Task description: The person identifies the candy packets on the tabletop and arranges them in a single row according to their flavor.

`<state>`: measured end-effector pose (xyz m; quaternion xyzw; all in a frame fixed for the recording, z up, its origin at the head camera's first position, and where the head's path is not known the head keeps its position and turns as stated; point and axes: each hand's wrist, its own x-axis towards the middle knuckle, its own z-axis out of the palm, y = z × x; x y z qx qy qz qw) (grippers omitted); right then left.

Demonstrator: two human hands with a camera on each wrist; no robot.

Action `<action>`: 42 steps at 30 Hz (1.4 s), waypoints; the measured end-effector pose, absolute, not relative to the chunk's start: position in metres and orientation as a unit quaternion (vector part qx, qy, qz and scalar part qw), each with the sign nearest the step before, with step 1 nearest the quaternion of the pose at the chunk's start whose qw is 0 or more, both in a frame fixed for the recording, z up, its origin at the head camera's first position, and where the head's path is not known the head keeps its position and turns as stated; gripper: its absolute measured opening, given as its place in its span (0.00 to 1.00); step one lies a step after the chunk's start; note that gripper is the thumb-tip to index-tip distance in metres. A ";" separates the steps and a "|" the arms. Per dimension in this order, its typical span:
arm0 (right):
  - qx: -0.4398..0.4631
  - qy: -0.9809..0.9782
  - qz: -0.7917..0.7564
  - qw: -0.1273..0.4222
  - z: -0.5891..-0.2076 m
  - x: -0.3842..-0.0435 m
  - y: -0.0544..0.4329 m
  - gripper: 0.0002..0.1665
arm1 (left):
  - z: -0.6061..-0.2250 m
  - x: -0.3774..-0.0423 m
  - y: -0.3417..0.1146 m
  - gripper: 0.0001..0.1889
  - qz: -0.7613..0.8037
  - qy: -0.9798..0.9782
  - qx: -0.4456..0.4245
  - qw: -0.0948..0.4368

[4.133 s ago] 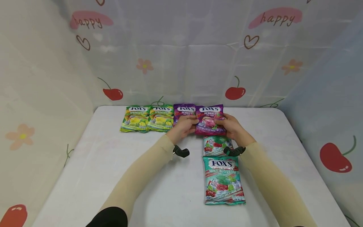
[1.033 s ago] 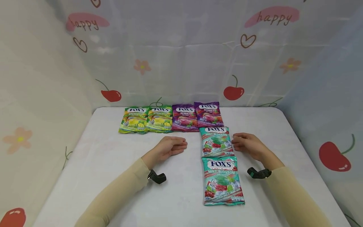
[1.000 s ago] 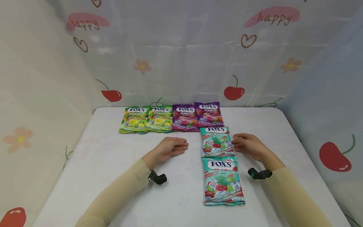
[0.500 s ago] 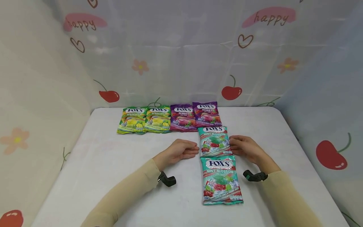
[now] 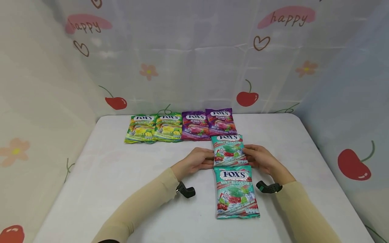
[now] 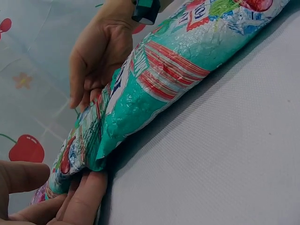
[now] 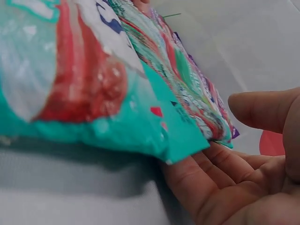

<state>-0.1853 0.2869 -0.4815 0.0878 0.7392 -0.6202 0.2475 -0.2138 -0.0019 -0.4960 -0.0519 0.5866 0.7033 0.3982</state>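
Two teal Mint Blossom candy bags lie end to end on the white table. My left hand [image 5: 196, 160] is at the left edge of the upper teal candy bag [image 5: 229, 152], and my right hand [image 5: 262, 159] is at its right edge. In the left wrist view, the left fingers [image 6: 84, 201] reach under the bag's edge with the thumb raised apart. From the right wrist, the right fingers [image 7: 220, 164] likewise slip beneath the bags' edge, thumb spread away. Just below, nearer me, lies the lower teal candy bag [image 5: 236, 194], touching the upper one.
Along the table's back edge, two yellow-green Spring Tea bags [image 5: 141, 130] and two purple Berries bags [image 5: 196, 126] form a row. The upper teal bag meets the right purple one. Behind the table [image 5: 121, 189] hangs a printed curtain [image 5: 194, 67].
Earlier both hands held the right purple bag; it now lies in the row, released. Since then the left hand has moved right and the right hand left, both reaching the upper teal bag's edges.
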 end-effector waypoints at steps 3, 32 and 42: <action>0.080 0.744 -0.611 0.257 -0.484 -0.188 0.281 0.39 | -0.494 -0.214 0.002 0.23 0.697 0.594 -0.045 0.400; 0.012 0.759 -0.618 0.204 -0.469 -0.177 0.272 0.48 | -0.488 -0.205 0.010 0.23 0.720 0.593 -0.029 0.358; 0.045 0.671 -0.710 0.209 -0.463 -0.179 0.275 0.50 | -0.476 -0.215 0.024 0.25 0.717 0.609 -0.028 0.338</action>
